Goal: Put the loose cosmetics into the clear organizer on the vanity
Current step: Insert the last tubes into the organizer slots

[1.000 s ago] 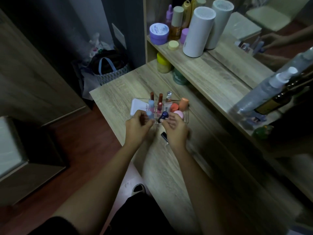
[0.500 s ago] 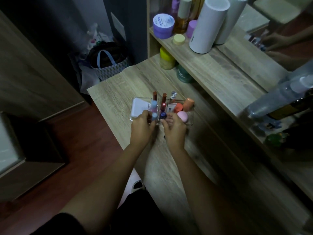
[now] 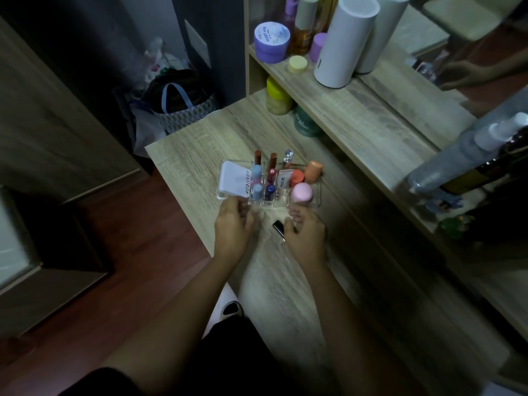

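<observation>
The clear organizer (image 3: pixel 316 202) sits on the vanity top and holds a white flat pack (image 3: pixel 234 178), blue-capped tubes (image 3: pixel 257 171), red lip tubes (image 3: pixel 273 160), orange-capped pots (image 3: pixel 313 170) and a pink round pot (image 3: pixel 302 192). My left hand (image 3: pixel 233 227) is just in front of its left corner, fingers loosely apart and holding nothing. My right hand (image 3: pixel 307 237) is in front of its right half. Its thumb lies against a small black tube (image 3: pixel 277 228) on the table, and I cannot see whether it grips the tube.
A raised shelf (image 3: pixel 357 115) to the right carries a white cylinder (image 3: pixel 344 41), a purple jar (image 3: pixel 271 42), bottles and a spray bottle (image 3: pixel 468 155). Yellow (image 3: pixel 275 97) and green (image 3: pixel 305 124) jars stand under it. A bag (image 3: pixel 183 107) sits on the floor past the table's far-left edge.
Both hands have drawn back from the organizer toward me. The dark blue tube now stands in the organizer, and my right hand has dropped onto the black tube on the table.
</observation>
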